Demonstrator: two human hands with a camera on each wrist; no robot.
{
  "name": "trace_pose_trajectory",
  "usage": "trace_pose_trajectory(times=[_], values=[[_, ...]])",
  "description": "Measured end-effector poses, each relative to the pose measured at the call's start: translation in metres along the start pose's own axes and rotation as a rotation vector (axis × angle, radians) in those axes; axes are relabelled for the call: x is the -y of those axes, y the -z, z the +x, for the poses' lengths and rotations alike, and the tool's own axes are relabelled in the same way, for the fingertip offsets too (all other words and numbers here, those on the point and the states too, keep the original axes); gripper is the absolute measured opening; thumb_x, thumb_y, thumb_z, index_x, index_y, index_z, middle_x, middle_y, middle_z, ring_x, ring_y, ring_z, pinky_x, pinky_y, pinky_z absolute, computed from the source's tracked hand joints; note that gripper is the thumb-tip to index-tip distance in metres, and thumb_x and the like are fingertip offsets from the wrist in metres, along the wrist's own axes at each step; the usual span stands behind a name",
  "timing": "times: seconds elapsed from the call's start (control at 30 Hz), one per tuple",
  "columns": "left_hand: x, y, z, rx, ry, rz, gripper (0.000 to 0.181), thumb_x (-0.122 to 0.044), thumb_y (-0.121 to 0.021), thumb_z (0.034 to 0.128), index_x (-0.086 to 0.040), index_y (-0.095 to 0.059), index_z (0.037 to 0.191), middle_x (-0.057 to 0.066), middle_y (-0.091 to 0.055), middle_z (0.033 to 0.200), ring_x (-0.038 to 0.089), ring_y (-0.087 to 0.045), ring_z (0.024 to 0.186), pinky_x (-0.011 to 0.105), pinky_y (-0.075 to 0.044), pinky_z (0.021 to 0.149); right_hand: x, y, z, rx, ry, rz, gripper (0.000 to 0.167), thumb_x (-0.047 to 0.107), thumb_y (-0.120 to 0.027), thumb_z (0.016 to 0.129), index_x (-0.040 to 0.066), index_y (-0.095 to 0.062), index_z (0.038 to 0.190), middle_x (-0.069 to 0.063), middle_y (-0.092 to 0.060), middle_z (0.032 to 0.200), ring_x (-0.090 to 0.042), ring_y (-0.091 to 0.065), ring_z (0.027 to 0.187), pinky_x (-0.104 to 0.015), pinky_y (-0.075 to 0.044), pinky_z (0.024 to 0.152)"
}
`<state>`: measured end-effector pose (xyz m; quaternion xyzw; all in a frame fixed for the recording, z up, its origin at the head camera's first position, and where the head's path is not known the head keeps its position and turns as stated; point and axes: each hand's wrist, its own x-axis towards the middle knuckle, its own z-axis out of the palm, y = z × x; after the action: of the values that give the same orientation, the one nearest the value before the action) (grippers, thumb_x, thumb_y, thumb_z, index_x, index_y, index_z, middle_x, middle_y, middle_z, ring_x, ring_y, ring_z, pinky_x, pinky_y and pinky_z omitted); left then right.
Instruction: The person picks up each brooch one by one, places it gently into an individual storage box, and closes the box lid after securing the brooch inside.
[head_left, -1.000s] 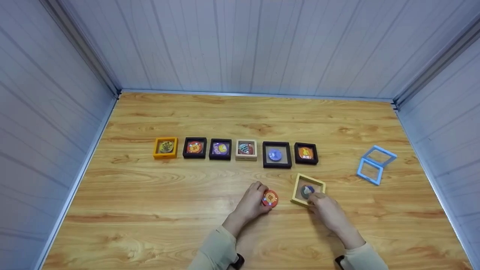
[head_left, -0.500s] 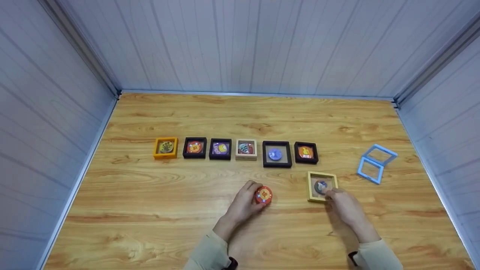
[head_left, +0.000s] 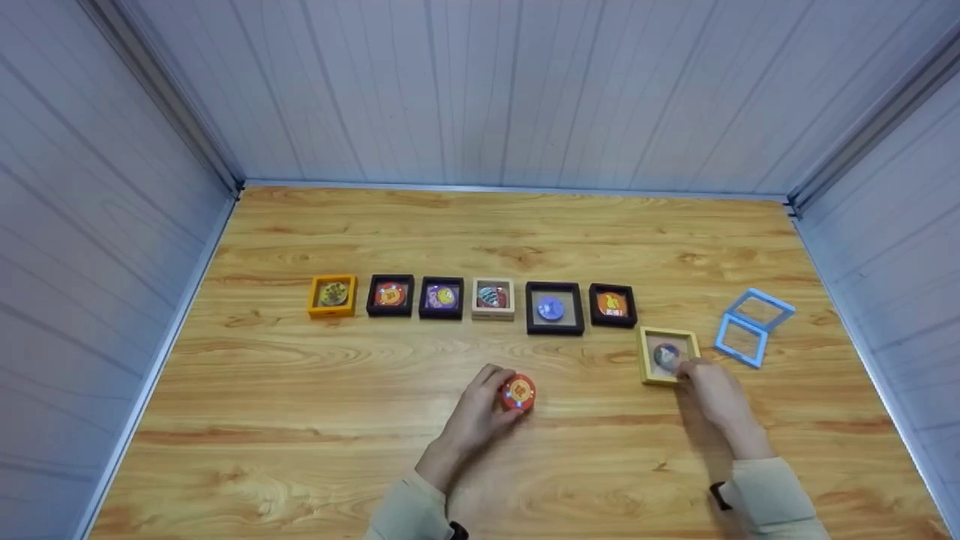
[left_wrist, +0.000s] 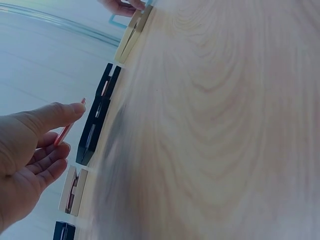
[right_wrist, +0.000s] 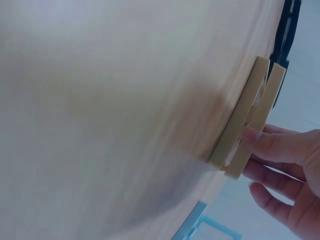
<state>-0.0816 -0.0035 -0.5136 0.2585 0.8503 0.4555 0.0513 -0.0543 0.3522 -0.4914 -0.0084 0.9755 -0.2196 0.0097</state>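
Note:
My left hand (head_left: 469, 412) pinches a red round chip (head_left: 519, 392) with a gold centre between thumb and fingers, above the table. In the left wrist view the chip (left_wrist: 64, 132) is seen edge-on. Further right, my right hand (head_left: 721, 405) holds the near right part of a pale yellow display frame (head_left: 645, 364), which has a dark round coin-like disc (head_left: 665, 357) in its clear middle. The right wrist view shows the thumb on the side of this frame (right_wrist: 235, 117), over the gap between its two halves, with fingers behind.
Behind the hands stands a row of framed discs: an orange frame (head_left: 313, 298), several black ones such as the large frame (head_left: 532, 319), and a cream frame (head_left: 510, 298). An opened light-blue frame (head_left: 759, 326) lies at right. Pale panels (head_left: 450, 90) wall the table.
My right hand has moved right and away from me with the yellow frame, which has turned straighter. My left hand has shifted left, carrying the red chip.

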Motion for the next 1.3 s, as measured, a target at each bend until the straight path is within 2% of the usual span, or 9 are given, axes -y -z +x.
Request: trace_pose_trajectory(times=[0.17,0.23,0.37,0.57,0.77,0.9,1.03,1.13,1.3], values=[[0.001,0.001,-0.003,-0.023,-0.033,0.009,0.045,-0.006,-0.072,0.0707,0.000,-0.053,0.111,0.003,-0.049,0.105,0.013,-0.050,0.097,0.026,-0.043,0.084,-0.008,0.005,0.010,-0.041,0.103,-0.152,0.010,-0.006,-0.058,0.078,-0.003,-0.066,0.083,-0.018,-0.061,0.081,-0.034,-0.057,0.075,-0.046,-0.046,0.063],[0.002,0.000,-0.004,-0.027,-0.033,0.011,0.045,-0.007,-0.072,0.0706,0.001,-0.053,0.111,0.003,-0.049,0.104,0.013,-0.050,0.097,0.026,-0.043,0.085,-0.009,0.006,0.014,-0.048,0.111,-0.151,0.009,-0.006,-0.059,0.078,-0.002,-0.066,0.082,-0.017,-0.061,0.080,-0.033,-0.057,0.074,-0.045,-0.046,0.062],[0.003,0.000,-0.007,-0.037,-0.031,0.006,0.045,-0.008,-0.073,0.0708,0.001,-0.054,0.111,0.004,-0.050,0.104,0.014,-0.050,0.097,0.027,-0.043,0.085,-0.014,0.008,0.020,-0.045,0.093,-0.122,0.009,-0.004,-0.057,0.079,-0.001,-0.066,0.081,-0.014,-0.062,0.079,-0.029,-0.056,0.069,-0.042,-0.045,0.059],[0.005,0.000,-0.011,-0.064,-0.069,0.006,0.046,-0.009,-0.072,0.0714,0.003,-0.053,0.111,0.005,-0.050,0.104,0.015,-0.050,0.097,0.028,-0.043,0.084,-0.021,0.013,0.030,-0.049,0.082,-0.137,0.013,-0.006,-0.056,0.079,-0.002,-0.066,0.086,-0.017,-0.062,0.084,-0.035,-0.058,0.075,-0.046,-0.046,0.062],[0.007,0.000,-0.014,-0.069,-0.047,0.012,0.045,-0.009,-0.072,0.0720,0.002,-0.054,0.111,0.005,-0.049,0.103,0.015,-0.050,0.097,0.030,-0.042,0.085,-0.025,0.016,0.041,0.002,0.024,-0.094,0.016,-0.003,-0.052,0.083,-0.002,-0.065,0.091,-0.018,-0.062,0.088,-0.035,-0.057,0.079,-0.047,-0.045,0.065],[0.009,0.001,-0.017,-0.076,-0.056,0.004,0.045,-0.010,-0.072,0.0715,0.002,-0.054,0.111,0.005,-0.050,0.103,0.016,-0.050,0.097,0.030,-0.042,0.085,-0.027,0.016,0.050,0.027,0.003,-0.069,0.017,-0.003,-0.047,0.084,-0.001,-0.061,0.076,-0.011,-0.054,0.066,-0.024,-0.049,0.059,-0.037,-0.041,0.054],[0.010,0.002,-0.019,-0.090,-0.070,-0.002,0.046,-0.009,-0.073,0.0701,0.003,-0.054,0.110,0.006,-0.050,0.102,0.016,-0.051,0.096,0.030,-0.043,0.085,-0.026,0.016,0.058,0.054,-0.042,-0.022,0.026,-0.002,-0.040,0.086,0.005,-0.046,0.062,-0.003,-0.033,0.053,-0.017,-0.028,0.049,-0.030,-0.024,0.048],[0.010,0.002,-0.020,-0.100,-0.072,-0.003,0.046,-0.008,-0.074,0.0693,0.004,-0.054,0.109,0.006,-0.051,0.102,0.017,-0.052,0.096,0.030,-0.043,0.084,-0.026,0.018,0.062,0.047,-0.019,-0.038,0.023,-0.007,-0.040,0.083,0.003,-0.057,0.070,-0.006,-0.046,0.059,-0.018,-0.037,0.053,-0.031,-0.031,0.050],[0.010,0.001,-0.022,-0.098,-0.060,-0.007,0.045,-0.008,-0.074,0.0691,0.004,-0.055,0.109,0.005,-0.051,0.101,0.016,-0.052,0.096,0.029,-0.043,0.085,-0.029,0.020,0.069,0.032,0.044,-0.116,0.031,-0.015,-0.042,0.077,-0.001,-0.065,0.093,-0.019,-0.062,0.087,-0.033,-0.057,0.075,-0.045,-0.045,0.064]])
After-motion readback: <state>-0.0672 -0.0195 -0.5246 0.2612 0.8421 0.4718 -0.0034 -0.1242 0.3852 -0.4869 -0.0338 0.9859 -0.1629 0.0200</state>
